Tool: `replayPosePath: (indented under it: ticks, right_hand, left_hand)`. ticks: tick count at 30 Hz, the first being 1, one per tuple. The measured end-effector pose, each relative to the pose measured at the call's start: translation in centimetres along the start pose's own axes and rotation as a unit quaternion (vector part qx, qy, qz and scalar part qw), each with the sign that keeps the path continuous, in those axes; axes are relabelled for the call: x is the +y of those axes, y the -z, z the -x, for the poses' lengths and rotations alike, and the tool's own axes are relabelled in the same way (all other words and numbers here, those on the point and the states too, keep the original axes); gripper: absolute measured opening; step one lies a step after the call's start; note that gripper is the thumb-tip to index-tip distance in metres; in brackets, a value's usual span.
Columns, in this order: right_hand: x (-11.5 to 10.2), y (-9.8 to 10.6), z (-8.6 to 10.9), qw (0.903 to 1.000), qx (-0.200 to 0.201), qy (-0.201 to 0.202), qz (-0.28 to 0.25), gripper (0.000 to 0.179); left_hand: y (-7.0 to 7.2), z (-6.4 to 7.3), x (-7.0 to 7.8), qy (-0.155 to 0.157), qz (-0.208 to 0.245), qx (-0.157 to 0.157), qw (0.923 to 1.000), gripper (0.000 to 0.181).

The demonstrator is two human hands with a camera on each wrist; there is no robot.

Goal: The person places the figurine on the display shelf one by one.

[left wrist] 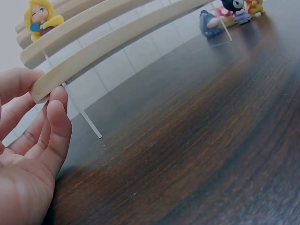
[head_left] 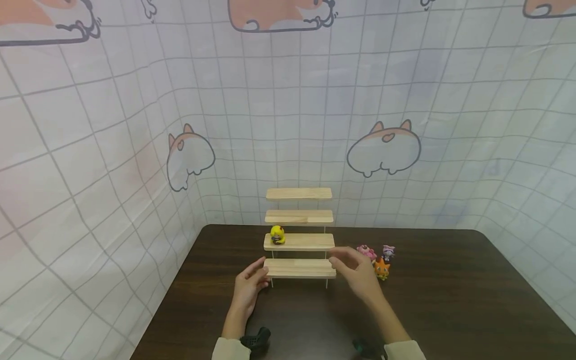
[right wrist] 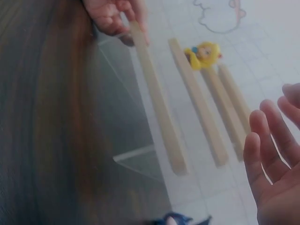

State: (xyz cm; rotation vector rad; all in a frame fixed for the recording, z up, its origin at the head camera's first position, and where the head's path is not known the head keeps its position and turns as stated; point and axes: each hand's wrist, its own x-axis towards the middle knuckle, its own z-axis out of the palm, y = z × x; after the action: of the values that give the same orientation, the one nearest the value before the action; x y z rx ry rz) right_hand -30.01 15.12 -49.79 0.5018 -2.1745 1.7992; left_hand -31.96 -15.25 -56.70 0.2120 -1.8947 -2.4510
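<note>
A tiered wooden display stand with clear supports stands on the dark table. My left hand pinches the left end of its lowest board; the left wrist view shows fingers above and below that end. On the second board from the bottom, toward the left, sits a yellow-haired figurine. Near the right ends of the lower boards is my right hand. Its fingers are relaxed, and in the right wrist view they stand apart from the boards, holding nothing.
To the right of the stand, a pink figurine, a purple figurine and an orange figurine stand close together beside my right hand. The dark wooden table meets a white gridded curtain behind and at the sides.
</note>
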Motion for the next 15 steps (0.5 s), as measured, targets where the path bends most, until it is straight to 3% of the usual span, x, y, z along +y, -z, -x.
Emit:
replayPosePath:
  ticks: [9, 15]
  right_hand:
    - [-0.5, 3.9, -0.2, 0.9983, 0.033, 0.001, 0.048, 0.024]
    - [-0.7, 6.5, -0.2, 0.9968, 0.065, -0.012, 0.045, 0.027]
  left_hand:
    - [0.1, 0.0, 0.0, -0.002, -0.004, -0.002, 1.0000, 0.051]
    - [0.0, 0.1, 0.1, -0.001, -0.003, 0.000, 1.0000, 0.052]
